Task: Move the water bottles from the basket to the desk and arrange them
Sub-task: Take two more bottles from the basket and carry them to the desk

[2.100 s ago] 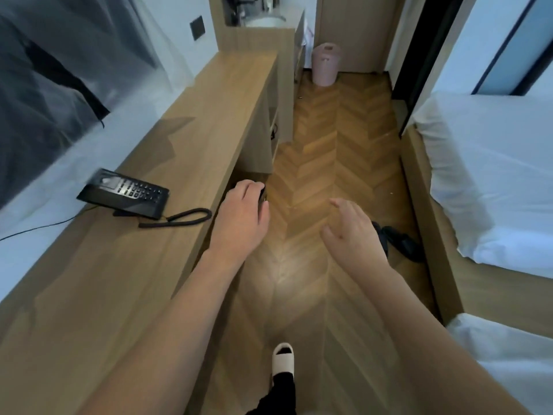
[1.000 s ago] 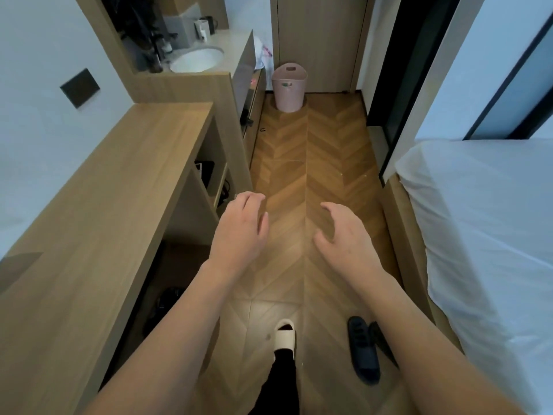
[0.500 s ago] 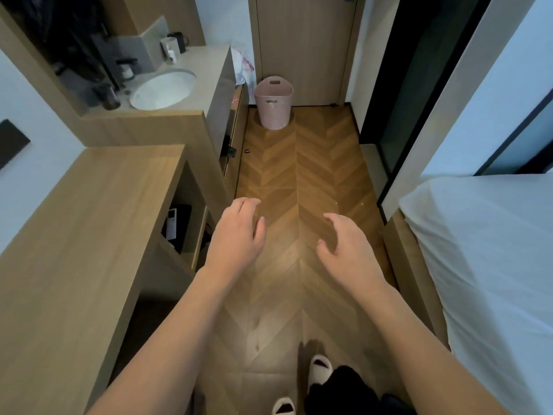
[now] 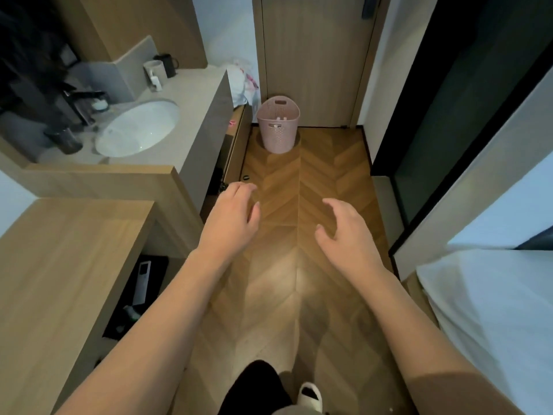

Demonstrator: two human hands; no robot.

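Observation:
A pink perforated basket (image 4: pixel 278 130) stands on the wooden floor at the far end of the corridor, in front of a door. White bottle caps (image 4: pixel 282 118) show just inside its rim; the bottles themselves are hidden. The wooden desk (image 4: pixel 59 265) runs along the left wall. My left hand (image 4: pixel 232 218) and my right hand (image 4: pixel 348 232) are stretched out in front of me above the floor, well short of the basket. Both hold nothing, their fingers loosely spread.
A counter with a white sink (image 4: pixel 137 128), a dark faucet and mugs (image 4: pixel 163 68) lies left, beyond the desk. A shelf under the desk holds a remote (image 4: pixel 140 283). A bed with a white sheet (image 4: pixel 493 319) fills the right side. A dark glass partition (image 4: pixel 449 115) stands at right.
I have walked down the corridor along the desk; the basket and sink are closer and the telephone has dropped out of view. Both hands stay outstretched, holding nothing.

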